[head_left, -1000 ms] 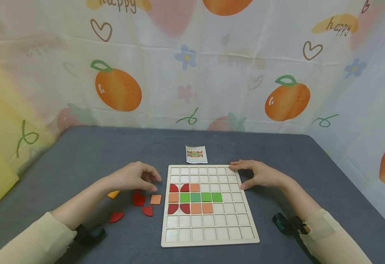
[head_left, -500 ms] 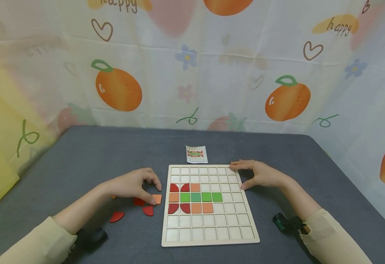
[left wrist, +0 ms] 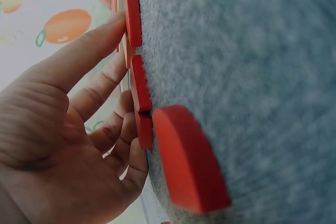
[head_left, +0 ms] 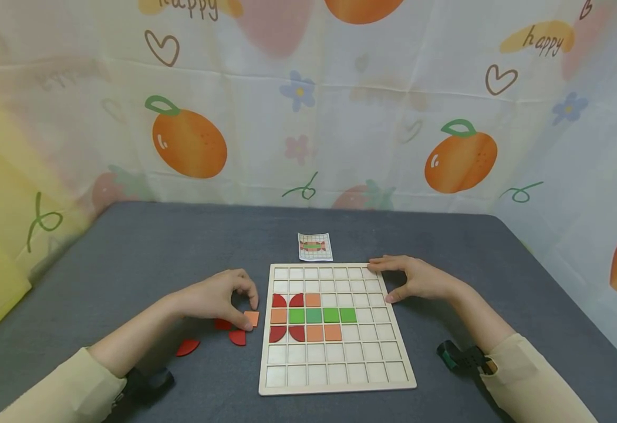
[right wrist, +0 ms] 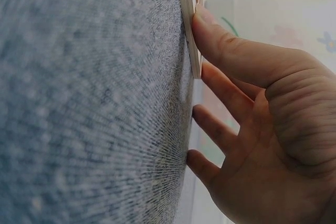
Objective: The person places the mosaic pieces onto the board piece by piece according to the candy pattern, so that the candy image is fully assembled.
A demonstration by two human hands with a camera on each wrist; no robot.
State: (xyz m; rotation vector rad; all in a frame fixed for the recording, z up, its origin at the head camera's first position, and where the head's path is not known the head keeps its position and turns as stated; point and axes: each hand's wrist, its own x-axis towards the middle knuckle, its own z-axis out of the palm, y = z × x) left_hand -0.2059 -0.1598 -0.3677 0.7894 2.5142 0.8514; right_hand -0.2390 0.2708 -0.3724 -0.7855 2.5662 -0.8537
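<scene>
My left hand (head_left: pixel 215 296) reaches down over the loose pieces, left of the pale gridded board (head_left: pixel 334 376). Its thumb and forefinger pinch a small orange square tile (head_left: pixel 253 318) lying by the board's left edge. Red pieces lie close to the hand: a quarter-circle (head_left: pixel 238 338), a rounded one (head_left: pixel 187 347) and one (head_left: pixel 222 324) partly under the palm. In the left wrist view, the thumb reaches behind a red piece (left wrist: pixel 133 14). My right hand (head_left: pixel 414 279) rests at the board's far right corner, thumb along the side, fingers fairly straight; the right wrist view shows the thumb on the board's edge (right wrist: pixel 188 19).
The board's left part carries red quarter-circles (head_left: pixel 296 334), orange squares (head_left: pixel 333 333) and several green squares (head_left: pixel 331 315) set in its cells. Behind the board lies a small printed pattern card (head_left: pixel 314 248). A fruit-print curtain (head_left: pixel 361 147) hangs past the dark table's far edge.
My left hand has come down to the orange square, its thumb now at the tile, which has shifted slightly right. A yellow-orange piece is now hidden behind the hand. The right hand stays put.
</scene>
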